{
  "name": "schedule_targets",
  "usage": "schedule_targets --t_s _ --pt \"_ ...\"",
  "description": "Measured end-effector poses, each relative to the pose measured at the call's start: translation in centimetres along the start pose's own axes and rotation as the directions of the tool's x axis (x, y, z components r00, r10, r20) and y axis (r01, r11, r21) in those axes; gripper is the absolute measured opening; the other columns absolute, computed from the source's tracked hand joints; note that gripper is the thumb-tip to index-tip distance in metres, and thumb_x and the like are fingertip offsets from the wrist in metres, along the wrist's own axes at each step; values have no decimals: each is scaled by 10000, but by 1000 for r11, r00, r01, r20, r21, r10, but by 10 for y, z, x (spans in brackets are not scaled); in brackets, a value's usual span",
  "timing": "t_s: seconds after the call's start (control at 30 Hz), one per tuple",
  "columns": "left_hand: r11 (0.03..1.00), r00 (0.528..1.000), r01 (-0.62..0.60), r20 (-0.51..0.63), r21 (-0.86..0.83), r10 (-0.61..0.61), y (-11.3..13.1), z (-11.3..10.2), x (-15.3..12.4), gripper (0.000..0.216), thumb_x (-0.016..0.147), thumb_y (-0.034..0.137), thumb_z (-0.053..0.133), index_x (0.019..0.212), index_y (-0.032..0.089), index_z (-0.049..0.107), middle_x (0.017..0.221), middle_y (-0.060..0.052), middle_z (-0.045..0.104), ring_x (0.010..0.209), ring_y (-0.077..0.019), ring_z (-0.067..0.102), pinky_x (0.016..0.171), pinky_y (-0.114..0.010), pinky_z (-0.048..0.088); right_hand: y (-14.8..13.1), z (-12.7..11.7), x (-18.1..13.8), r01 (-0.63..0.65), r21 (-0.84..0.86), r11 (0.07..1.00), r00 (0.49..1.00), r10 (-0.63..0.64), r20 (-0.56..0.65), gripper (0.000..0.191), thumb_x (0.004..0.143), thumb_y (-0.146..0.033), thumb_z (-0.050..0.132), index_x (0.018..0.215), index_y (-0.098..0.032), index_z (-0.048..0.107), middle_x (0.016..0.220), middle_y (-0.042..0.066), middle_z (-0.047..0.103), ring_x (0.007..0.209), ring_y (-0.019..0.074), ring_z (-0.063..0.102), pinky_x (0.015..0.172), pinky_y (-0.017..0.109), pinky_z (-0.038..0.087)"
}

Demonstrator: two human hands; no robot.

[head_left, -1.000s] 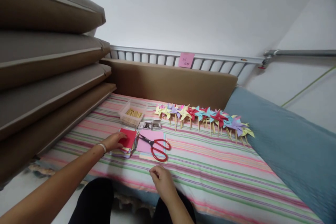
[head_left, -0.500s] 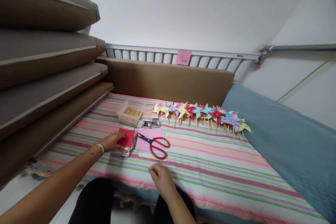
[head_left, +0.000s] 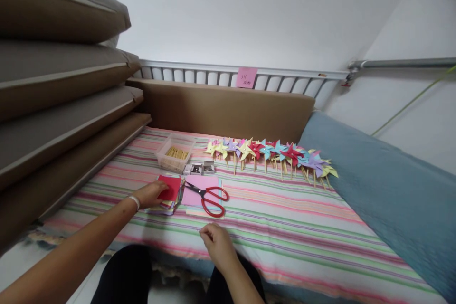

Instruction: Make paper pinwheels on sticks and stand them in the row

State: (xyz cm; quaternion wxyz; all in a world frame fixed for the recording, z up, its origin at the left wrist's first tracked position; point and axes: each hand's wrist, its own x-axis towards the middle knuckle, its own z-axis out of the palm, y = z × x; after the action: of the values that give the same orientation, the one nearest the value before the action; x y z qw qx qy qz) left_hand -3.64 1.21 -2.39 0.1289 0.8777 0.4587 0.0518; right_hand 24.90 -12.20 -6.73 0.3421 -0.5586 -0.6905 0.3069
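My left hand (head_left: 151, 194) reaches over the left edge of a stack of coloured paper, its fingertips closed on the red paper sheet (head_left: 171, 188) on top. Just right of that stack, a pink paper sheet (head_left: 192, 197) tops a second pile. Red-handled scissors (head_left: 202, 194) lie across this pile, blades pointing left. Nearer to me, my right hand (head_left: 216, 241) hovers low over the striped cloth, thumb and fingers pinched together. Whether anything small is between those fingers cannot be made out.
A clear plastic box (head_left: 174, 153) holds short wooden sticks, with small clear cases (head_left: 198, 168) before it. Paper pinwheels (head_left: 265, 150) on sticks lie in a row at the back right. Thick brown cushions (head_left: 71, 73) stack up on the left; a brown board (head_left: 221, 109) stands behind.
The view has shifted slightly. My left hand stays at the red sheet, which has slid a little toward me. My right hand keeps its pinched pose.
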Motion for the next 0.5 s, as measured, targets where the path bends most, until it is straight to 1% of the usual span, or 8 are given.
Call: schedule_targets --t_s 0.13,0.3,0.4,0.5 --pt "999 1000 -13 -4 -32 13 2 0 0 336 693 208 586 1024 196 642 1072 -89 675 1025 -261 597 934 -371 428 -1 -1 0 -4 3 1000 1000 4 11 173 773 -136 521 726 -179 681 687 18 633 683 154 583 616 224 388" --pt "994 1000 -26 -18 -103 24 -1 -1 0 258 726 292 577 956 221 669 1012 -61 696 981 -239 616 926 -351 436 4 0 2 -27 18 999 999 26 38 153 768 -160 551 754 -186 701 682 15 643 671 153 584 607 222 395" --pt "990 999 -35 -36 -133 31 -4 -1 1 266 723 281 585 965 218 675 1031 -58 701 991 -232 618 936 -346 432 7 1 1 -47 41 998 998 45 45 149 759 -161 564 753 -184 711 674 17 653 653 151 589 602 224 409" --pt "989 997 -33 -75 -145 22 -8 5 0 280 725 243 579 985 213 678 1075 -65 697 1019 -233 615 951 -354 426 2 7 6 -77 82 994 996 73 53 172 769 -158 546 777 -166 718 666 19 666 610 141 606 579 217 437"
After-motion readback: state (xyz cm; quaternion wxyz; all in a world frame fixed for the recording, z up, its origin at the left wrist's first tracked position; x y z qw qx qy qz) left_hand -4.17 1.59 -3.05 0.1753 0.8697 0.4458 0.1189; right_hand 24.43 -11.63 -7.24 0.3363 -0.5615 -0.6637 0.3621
